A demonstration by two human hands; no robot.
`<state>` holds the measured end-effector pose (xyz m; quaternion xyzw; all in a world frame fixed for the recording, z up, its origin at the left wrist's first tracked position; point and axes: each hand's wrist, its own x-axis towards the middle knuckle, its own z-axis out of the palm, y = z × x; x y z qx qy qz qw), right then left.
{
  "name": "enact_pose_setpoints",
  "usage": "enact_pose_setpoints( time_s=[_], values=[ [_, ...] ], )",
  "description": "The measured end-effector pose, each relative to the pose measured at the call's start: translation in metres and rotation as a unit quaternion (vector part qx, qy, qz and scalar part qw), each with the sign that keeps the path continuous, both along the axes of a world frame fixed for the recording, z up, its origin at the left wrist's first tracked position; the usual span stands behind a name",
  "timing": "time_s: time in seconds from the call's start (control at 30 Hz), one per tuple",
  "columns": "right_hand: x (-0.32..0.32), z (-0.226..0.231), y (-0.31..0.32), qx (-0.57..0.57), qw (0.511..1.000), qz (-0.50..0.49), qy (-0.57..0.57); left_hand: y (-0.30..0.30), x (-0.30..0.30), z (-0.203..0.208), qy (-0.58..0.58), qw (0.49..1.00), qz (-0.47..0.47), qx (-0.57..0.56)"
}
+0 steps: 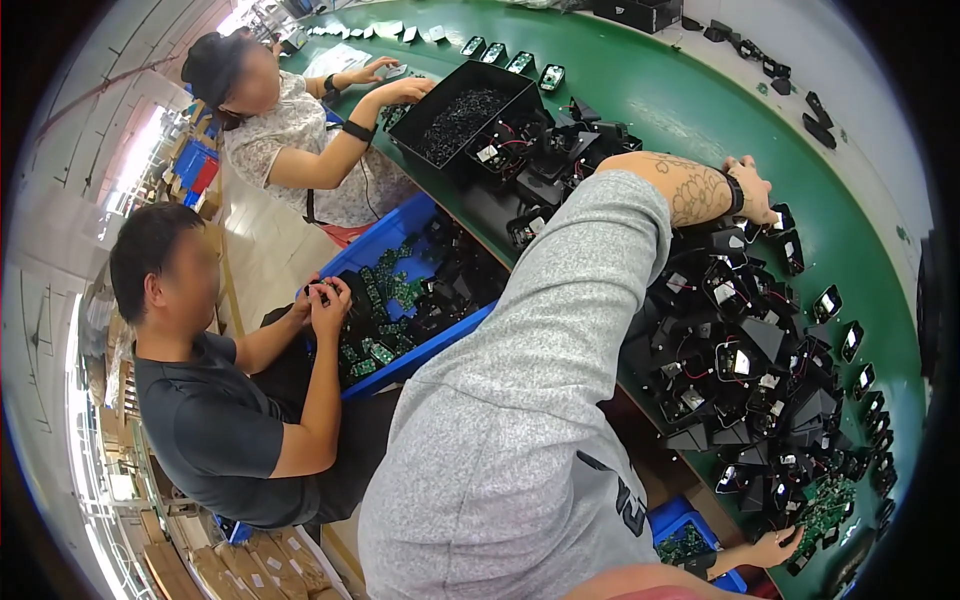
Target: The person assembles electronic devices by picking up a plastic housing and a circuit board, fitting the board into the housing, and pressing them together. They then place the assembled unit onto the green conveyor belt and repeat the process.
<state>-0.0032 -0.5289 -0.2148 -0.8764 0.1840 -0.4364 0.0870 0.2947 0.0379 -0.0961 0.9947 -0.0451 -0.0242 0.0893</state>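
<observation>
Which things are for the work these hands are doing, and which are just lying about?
Seem part of the work:
- black case near the left hand
- green circuit boards by the right hand
- heap of black parts

Probably just lying about:
- brown packages
- red bin

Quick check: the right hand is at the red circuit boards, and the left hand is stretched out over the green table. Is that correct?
Not quite: the circuit boards are green, not red, as the head view shows. The right hand is at them, and the left hand is stretched out over the green table.
</observation>
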Motion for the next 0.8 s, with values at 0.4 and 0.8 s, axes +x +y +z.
enact_pose_setpoints(
  time_s=[0.4, 0.8],
  values=[
    [-0.005, 0.01, 0.016, 0.001, 1.0, -0.019, 0.011, 0.005, 0.005, 0.026, 0.046, 0.984, 0.072, -0.156],
    [0.001, 0.001, 0.004, 0.01, 1.0, -0.004, -0.002, 0.107, -0.099, 0.159, 0.035, 0.915, -0.013, -0.401]
  ],
)
